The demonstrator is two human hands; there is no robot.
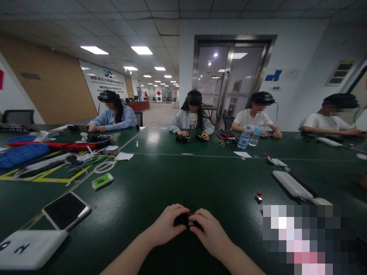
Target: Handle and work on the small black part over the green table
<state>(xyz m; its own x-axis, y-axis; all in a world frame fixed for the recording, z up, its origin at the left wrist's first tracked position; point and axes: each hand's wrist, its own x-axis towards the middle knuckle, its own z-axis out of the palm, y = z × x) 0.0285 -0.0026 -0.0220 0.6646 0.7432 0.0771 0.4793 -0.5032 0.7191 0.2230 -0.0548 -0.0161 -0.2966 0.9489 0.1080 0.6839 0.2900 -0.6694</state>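
Note:
Low in the middle of the view, my left hand [168, 226] curls its thumb and fingers round a small black object [182, 219]. Its exact kind is hard to make out in the dim light. My right hand [210, 232] is closed at the object's right side, with thumb and fingertips at a small silvery part. Both hands are just above the dark green table [160, 179], and the fingers partly hide what they hold. A small red-topped item [259, 196] lies off to the right of my right hand.
Left lie a phone [67, 209], a white power bank [31, 248], a green-and-white device [102, 181], cables and blue trays [24, 154]. Right are a long white device [291, 185] and water bottles [244, 137]. Several people wearing headsets sit across the table. The lower right corner is pixelated.

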